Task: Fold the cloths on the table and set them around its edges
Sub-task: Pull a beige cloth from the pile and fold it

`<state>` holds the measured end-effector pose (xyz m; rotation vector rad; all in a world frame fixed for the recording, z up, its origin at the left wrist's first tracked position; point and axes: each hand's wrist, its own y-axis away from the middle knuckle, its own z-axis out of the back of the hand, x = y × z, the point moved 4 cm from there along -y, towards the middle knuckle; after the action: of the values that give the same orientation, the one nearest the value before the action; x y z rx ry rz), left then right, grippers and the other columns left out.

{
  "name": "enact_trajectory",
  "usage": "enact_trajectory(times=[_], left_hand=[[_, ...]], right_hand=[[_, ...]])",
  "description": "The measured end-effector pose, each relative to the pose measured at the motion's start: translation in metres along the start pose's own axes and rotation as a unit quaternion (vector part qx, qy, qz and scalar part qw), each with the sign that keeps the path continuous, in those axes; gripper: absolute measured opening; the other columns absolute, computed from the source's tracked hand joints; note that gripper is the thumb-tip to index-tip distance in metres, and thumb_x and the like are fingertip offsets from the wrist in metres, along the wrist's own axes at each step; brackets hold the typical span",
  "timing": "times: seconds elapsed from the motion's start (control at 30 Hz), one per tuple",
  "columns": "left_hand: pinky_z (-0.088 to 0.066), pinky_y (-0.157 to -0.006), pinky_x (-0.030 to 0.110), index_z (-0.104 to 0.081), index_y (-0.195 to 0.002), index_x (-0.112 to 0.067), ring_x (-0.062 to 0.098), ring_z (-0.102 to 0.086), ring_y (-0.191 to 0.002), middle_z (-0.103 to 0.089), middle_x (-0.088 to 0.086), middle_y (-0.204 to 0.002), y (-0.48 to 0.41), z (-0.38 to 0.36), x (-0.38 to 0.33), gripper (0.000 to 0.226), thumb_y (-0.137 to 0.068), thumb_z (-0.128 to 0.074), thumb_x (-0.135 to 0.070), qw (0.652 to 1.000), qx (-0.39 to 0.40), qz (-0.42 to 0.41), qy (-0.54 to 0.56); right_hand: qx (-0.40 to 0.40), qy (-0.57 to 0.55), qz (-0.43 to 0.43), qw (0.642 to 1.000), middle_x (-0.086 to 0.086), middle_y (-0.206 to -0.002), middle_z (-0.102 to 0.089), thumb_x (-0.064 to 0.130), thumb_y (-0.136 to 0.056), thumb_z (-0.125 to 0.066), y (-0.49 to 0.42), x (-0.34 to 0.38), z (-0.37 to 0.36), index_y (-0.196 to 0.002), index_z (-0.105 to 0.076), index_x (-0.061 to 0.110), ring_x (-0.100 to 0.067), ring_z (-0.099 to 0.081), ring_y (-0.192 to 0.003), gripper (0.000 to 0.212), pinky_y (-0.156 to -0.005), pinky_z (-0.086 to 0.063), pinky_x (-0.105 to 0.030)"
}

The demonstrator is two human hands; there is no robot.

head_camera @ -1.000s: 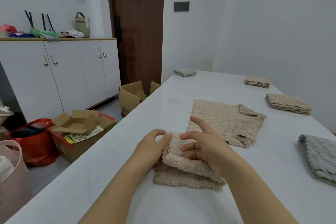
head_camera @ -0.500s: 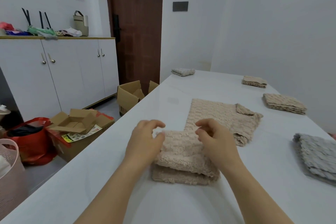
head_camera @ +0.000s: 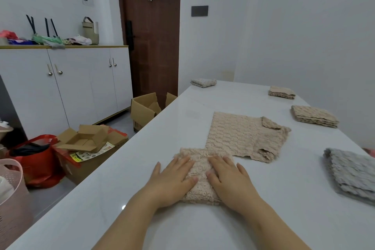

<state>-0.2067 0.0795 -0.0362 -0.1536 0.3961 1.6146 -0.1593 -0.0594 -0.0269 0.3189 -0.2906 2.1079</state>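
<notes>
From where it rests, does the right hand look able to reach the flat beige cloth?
Probably yes. The right hand lies flat on the folded cloth, and the flat cloth starts just past its fingers, with nothing between them.

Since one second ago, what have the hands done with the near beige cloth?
The left hand and right hand let go of the top layer they pinched and now press flat on the folded beige cloth. The spread beige cloth behind it and the grey cloth stayed in place.
</notes>
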Motion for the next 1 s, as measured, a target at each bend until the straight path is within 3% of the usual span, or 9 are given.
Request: enact_trajectory(times=[0.17,0.23,0.3,0.37,0.43,0.63,0.77,0.87,1.0], left_hand=[[0.008,-0.117,0.042,-0.015,-0.148,-0.030,0.004,0.003,-0.144,-0.002,-0.016,-0.157,-0.004,0.005,-0.002,0.052,-0.097,-0.026,-0.029,0.999,-0.007,0.007,0.045],[-0.010,-0.117,0.038,-0.042,-0.136,-0.031,0.007,-0.025,-0.138,-0.033,-0.012,-0.147,-0.004,0.009,0.000,0.041,-0.096,-0.032,-0.029,0.986,-0.071,0.031,0.149],[-0.038,-0.095,0.033,-0.062,-0.100,-0.024,0.014,-0.054,-0.101,-0.060,-0.006,-0.110,0.001,0.013,0.003,0.023,-0.094,-0.040,-0.029,0.946,-0.171,0.071,0.265],[-0.044,-0.079,0.033,-0.060,-0.088,-0.016,0.016,-0.057,-0.079,-0.063,-0.003,-0.090,0.007,0.017,0.006,0.022,-0.093,-0.042,-0.028,0.919,-0.243,0.110,0.289],[-0.047,-0.085,0.036,-0.058,-0.093,-0.023,0.017,-0.060,-0.085,-0.061,-0.009,-0.092,0.009,0.019,0.010,0.018,-0.093,-0.041,-0.029,0.914,-0.267,0.131,0.276],[-0.048,-0.089,0.034,-0.051,-0.107,-0.033,0.016,-0.060,-0.090,-0.061,-0.006,-0.105,0.005,0.016,0.015,0.016,-0.092,-0.047,-0.029,0.916,-0.200,0.130,0.323],[-0.043,-0.092,0.031,-0.038,-0.132,-0.033,0.020,-0.052,-0.110,-0.051,0.003,-0.123,0.006,0.017,0.014,0.048,-0.088,-0.056,-0.037,0.956,-0.142,0.113,0.230],[-0.043,-0.094,0.035,-0.019,-0.142,-0.029,0.029,-0.049,-0.115,-0.045,0.013,-0.129,0.008,0.016,0.008,0.065,-0.088,-0.052,-0.046,0.970,-0.133,0.133,0.151],[-0.038,-0.095,0.032,-0.010,-0.146,-0.026,0.026,-0.042,-0.128,-0.041,0.008,-0.143,0.011,0.021,0.001,0.080,-0.085,-0.050,-0.059,0.966,-0.120,0.136,0.182]], right_hand=[[0.001,-0.003,0.004,1.000,0.014,-0.156,-0.015,0.037,-0.100,-0.022,0.002,-0.002,-0.004,-0.147,-0.021,0.027,-0.008,-0.003,-0.145,0.048,-0.117,-0.003,-0.034],[-0.027,-0.038,0.024,0.999,0.012,-0.154,-0.022,0.036,-0.099,-0.028,0.004,-0.004,-0.003,-0.143,-0.030,0.026,-0.008,-0.008,-0.144,0.045,-0.116,-0.009,-0.030],[-0.081,-0.116,0.025,0.990,0.011,-0.149,-0.034,0.030,-0.098,-0.036,0.009,-0.007,0.003,-0.138,-0.042,0.023,-0.011,-0.016,-0.143,0.041,-0.113,-0.016,-0.026],[-0.144,-0.192,-0.005,0.971,0.006,-0.144,-0.042,0.025,-0.097,-0.041,0.014,-0.013,0.010,-0.134,-0.047,0.019,-0.012,-0.028,-0.138,0.038,-0.111,-0.021,-0.025],[-0.169,-0.225,-0.041,0.959,0.003,-0.143,-0.044,0.024,-0.097,-0.042,0.018,-0.018,0.015,-0.136,-0.044,0.017,-0.011,-0.035,-0.134,0.040,-0.109,-0.025,-0.026],[-0.040,-0.089,-0.011,0.995,0.010,-0.156,-0.014,0.036,-0.098,-0.036,0.016,-0.012,0.005,-0.144,-0.027,0.031,-0.010,-0.007,-0.145,0.047,-0.115,-0.011,-0.031],[0.003,-0.051,-0.004,0.999,0.015,-0.157,-0.009,0.042,-0.098,-0.031,0.013,-0.010,0.001,-0.140,-0.029,0.043,-0.011,-0.001,-0.145,0.042,-0.115,-0.007,-0.034],[-0.030,-0.094,-0.018,0.995,0.011,-0.156,-0.015,0.042,-0.095,-0.039,0.014,-0.010,0.005,-0.138,-0.036,0.038,-0.011,-0.009,-0.144,0.043,-0.114,-0.012,-0.032],[-0.114,-0.087,-0.132,0.981,0.001,-0.143,-0.042,0.049,-0.090,-0.042,0.016,-0.022,0.014,-0.139,-0.035,0.026,-0.022,-0.034,-0.131,0.055,-0.103,-0.028,-0.035]])
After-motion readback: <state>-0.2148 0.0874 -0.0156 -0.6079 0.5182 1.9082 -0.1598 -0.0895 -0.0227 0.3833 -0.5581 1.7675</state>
